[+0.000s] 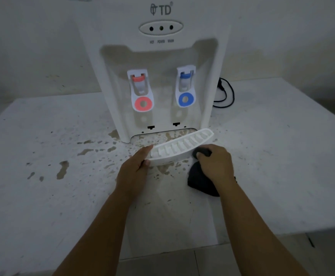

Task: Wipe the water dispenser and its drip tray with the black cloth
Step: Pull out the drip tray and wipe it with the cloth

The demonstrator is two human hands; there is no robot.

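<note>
Drip tray [179, 149]: tilted, off the dispenser [160, 76], above the stained surface [43, 156].
Left hand [135, 169]: fingers pinch tray's left end.
Right hand [215, 162]: fingers curled round black cloth [200, 181], at tray's right end.

We lose the water dispenser [160, 62] above its logo at the 12 o'clock edge. The right hand [215, 162] covers much of the black cloth [199, 180] and the drip tray's [180, 148] near end. The small print under the three lamps is too blurred to read. Both forearms and the worktop [43, 176] run off at 6 o'clock.
</note>
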